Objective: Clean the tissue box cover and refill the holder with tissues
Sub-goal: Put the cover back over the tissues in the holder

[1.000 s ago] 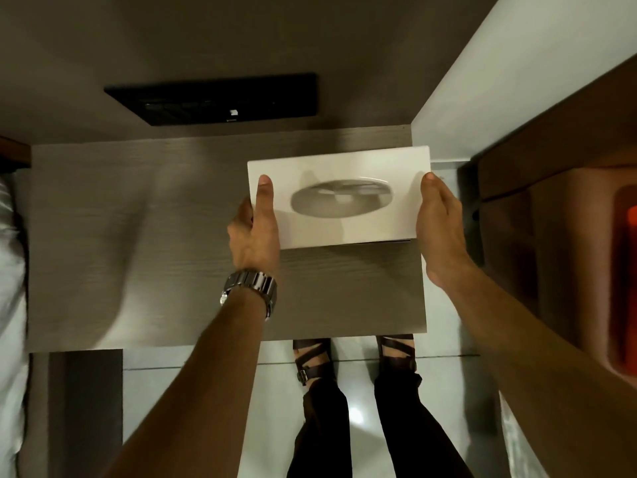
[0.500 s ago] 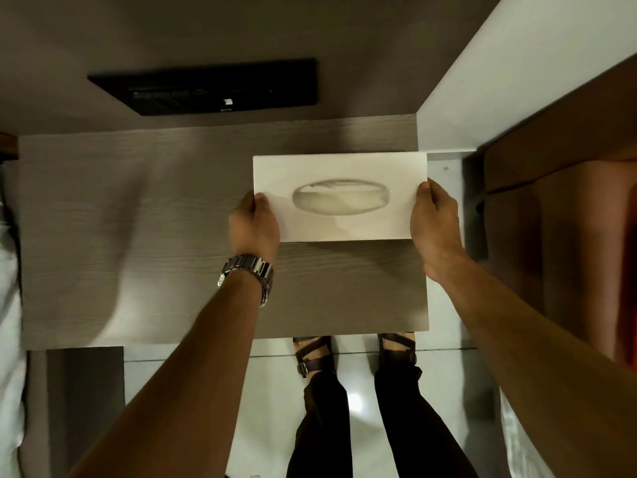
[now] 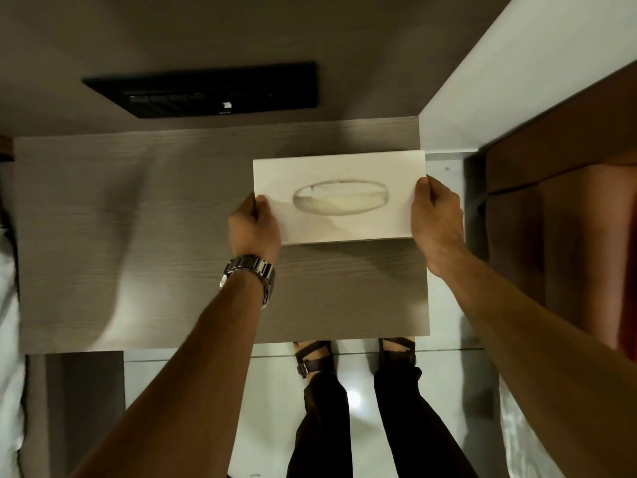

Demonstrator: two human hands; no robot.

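Now our left hand [image 3: 254, 228] and right hand [image 3: 435, 215] are closed on the short ends of the white tissue box cover [image 3: 339, 200], at the right end of the grey table [image 3: 138, 236]. It looks stiff, light and smooth, so we should keep to the ends. We can read no writing.

Views: one, a wide-angle camera worn on the person's head.
Facing: steeply downward, almost straight down over the grey table [image 3: 138, 236] to the floor [image 3: 262, 401].
Nearness: about arm's length above the tabletop.
Frame edges: wall at top, both forearms entering from below.
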